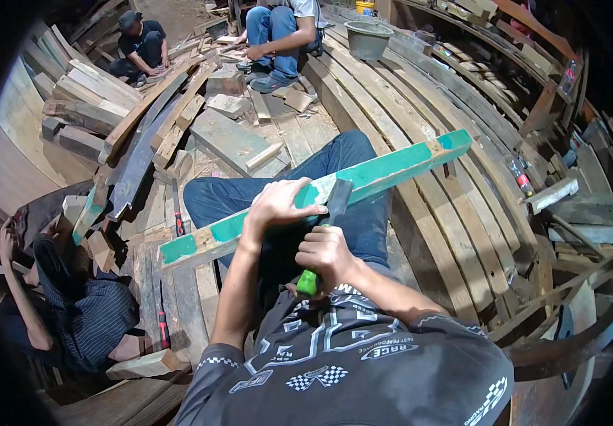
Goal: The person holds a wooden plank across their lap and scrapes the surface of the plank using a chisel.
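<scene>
Across my crossed legs lies a long squared wooden beam [384,167], its upper face painted green with patches of bare, pale wood. My left hand [281,204] rests over the beam's middle and grips it, the thumb stretched toward the blade. In my right hand [326,253] is a chisel [338,197] with a bright green handle and a wide, flat grey blade. The fist is wrapped round the handle close to my body. The blade's end meets the painted face just right of my left thumb. My fingers hide part of the handle.
Two screwdrivers [163,326] with red-and-black handles lie at the left. Long beams [420,142] stretch along the right, with a grey tub [368,40] on them. Offcuts [228,138] litter the floor ahead. Several people sit nearby, one close at the left [86,312].
</scene>
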Demonstrator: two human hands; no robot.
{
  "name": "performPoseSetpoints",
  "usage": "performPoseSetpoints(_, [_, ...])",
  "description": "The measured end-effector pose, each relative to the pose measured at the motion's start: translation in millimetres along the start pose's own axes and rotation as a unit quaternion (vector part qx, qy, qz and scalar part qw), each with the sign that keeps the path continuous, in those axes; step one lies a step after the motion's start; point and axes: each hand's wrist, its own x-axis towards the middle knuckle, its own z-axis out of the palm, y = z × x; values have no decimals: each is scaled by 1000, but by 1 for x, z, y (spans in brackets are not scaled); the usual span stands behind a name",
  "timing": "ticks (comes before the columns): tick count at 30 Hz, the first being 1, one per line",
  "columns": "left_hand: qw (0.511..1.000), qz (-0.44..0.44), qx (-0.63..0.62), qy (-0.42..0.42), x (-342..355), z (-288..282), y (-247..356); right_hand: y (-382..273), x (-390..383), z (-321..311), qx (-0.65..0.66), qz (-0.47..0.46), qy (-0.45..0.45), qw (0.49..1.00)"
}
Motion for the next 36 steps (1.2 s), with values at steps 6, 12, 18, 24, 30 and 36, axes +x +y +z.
performPoseSetpoints(6, [996,-59,-28,-60,5,-9,10,1,0,1,-16,20,-7,1000])
performPoseSetpoints(12, [996,-43,-2,-72,9,-9,5,8,-10,14,-36,-18,-39,998])
performPoseSetpoints(18, [999,-9,-8,-43,7,-8,0,10,-10,21,-37,-33,-32,998])
performPoseSetpoints(24, [994,-43,-13,-104,9,-15,7,8,-10,21,-43,-28,-36,998])
performPoseSetpoints(30, [996,-30,-5,-79,9,-8,0,9,-11,22,-41,-36,-33,998])
performPoseSetpoints(36, [997,-20,-9,-70,9,-7,-2,8,-10,22,-44,-30,-38,998])
